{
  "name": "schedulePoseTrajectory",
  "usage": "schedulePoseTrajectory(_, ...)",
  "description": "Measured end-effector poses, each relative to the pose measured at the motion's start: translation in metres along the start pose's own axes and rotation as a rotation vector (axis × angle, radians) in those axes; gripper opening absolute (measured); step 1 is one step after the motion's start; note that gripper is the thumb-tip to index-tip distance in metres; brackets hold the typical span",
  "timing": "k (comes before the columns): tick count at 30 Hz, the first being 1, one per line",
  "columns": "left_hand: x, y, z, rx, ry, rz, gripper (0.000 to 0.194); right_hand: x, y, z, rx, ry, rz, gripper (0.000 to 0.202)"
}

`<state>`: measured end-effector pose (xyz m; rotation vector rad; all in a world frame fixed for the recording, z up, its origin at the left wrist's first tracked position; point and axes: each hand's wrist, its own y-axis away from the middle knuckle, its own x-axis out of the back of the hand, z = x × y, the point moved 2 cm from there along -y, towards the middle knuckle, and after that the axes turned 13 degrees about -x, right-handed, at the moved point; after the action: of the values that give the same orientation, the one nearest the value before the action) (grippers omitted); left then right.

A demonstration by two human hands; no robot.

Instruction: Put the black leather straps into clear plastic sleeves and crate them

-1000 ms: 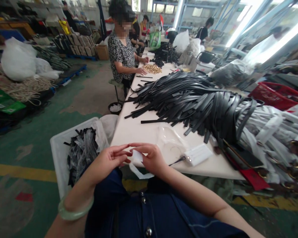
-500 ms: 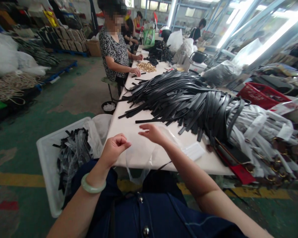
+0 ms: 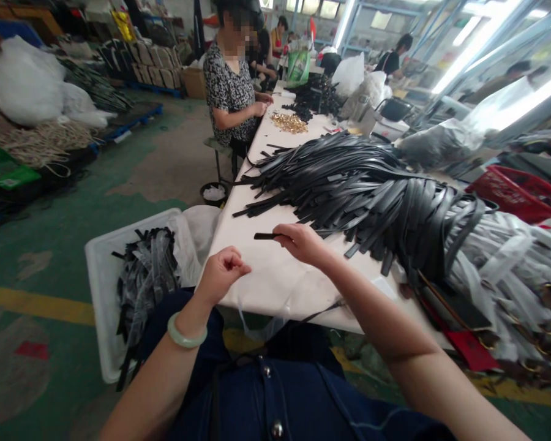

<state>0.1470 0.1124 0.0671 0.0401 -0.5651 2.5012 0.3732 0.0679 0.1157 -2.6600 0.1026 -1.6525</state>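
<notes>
My right hand [image 3: 305, 244] pinches a flat black strap [image 3: 264, 236] close to its end, low above the white table [image 3: 261, 275]. That strap's short end points left out of my fingers, and the rest seems to run back toward the big pile of black straps [image 3: 335, 177]. My left hand [image 3: 223, 274], with a pale green bangle [image 3: 183, 334] on the wrist, hovers over the table's near left edge. Its fingers are curled and closed; whether anything small is between them is hidden. Some thin clear plastic [image 3: 280, 306] hangs at the table's front edge.
Left of my legs stands a white tub [image 3: 98, 294] holding black straps in clear wrapping. Straps wrapped in white [image 3: 500, 245] and a red basket [image 3: 523, 190] lie to the right. Across the table a co-worker [image 3: 234, 92] sits by a heap of gold-coloured pieces [image 3: 289, 122].
My right hand has closed on a strap's end from the pile; its fingers were spread before. My left hand stays closed. The camera view has turned slightly left.
</notes>
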Motion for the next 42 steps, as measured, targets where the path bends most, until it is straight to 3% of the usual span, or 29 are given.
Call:
schedulePoseTrajectory(3,0.001,0.001,0.010,-0.029,-0.086,0.010,0.031,0.019,0.040,-0.032,0.182,-0.005,0.063,0.023)
schedulePoseTrajectory(7,0.001,0.002,0.016,-0.069,-0.138,0.035,0.027,0.021,0.062,-0.051,0.169,0.060,0.060,0.025)
schedulePoseTrajectory(16,0.005,0.005,0.014,-0.062,-0.128,0.026,0.022,0.014,0.058,-0.053,0.141,0.157,0.001,0.025)
schedulePoseTrajectory(21,-0.001,0.004,0.013,-0.062,-0.114,-0.012,0.017,0.024,0.056,-0.065,0.131,0.368,-0.157,0.027)
schedulePoseTrajectory(25,-0.014,0.004,0.016,-0.042,-0.111,-0.114,0.016,0.018,0.049,-0.077,0.187,0.517,-0.290,0.020)
schedulePoseTrajectory(28,-0.017,0.006,0.015,-0.019,-0.126,-0.171,0.016,0.010,0.043,-0.073,0.198,0.528,-0.361,0.017)
schedulePoseTrajectory(34,-0.016,0.008,0.002,0.068,-0.210,-0.135,0.019,0.006,0.040,-0.041,0.023,0.458,-0.323,0.028)
schedulePoseTrajectory(39,-0.027,0.009,0.006,0.090,-0.172,-0.187,0.019,-0.005,0.044,-0.037,0.147,0.404,-0.328,0.030)
schedulePoseTrajectory(42,-0.024,0.013,0.006,0.126,-0.221,-0.155,0.021,-0.001,0.044,-0.027,0.076,0.357,-0.319,0.029)
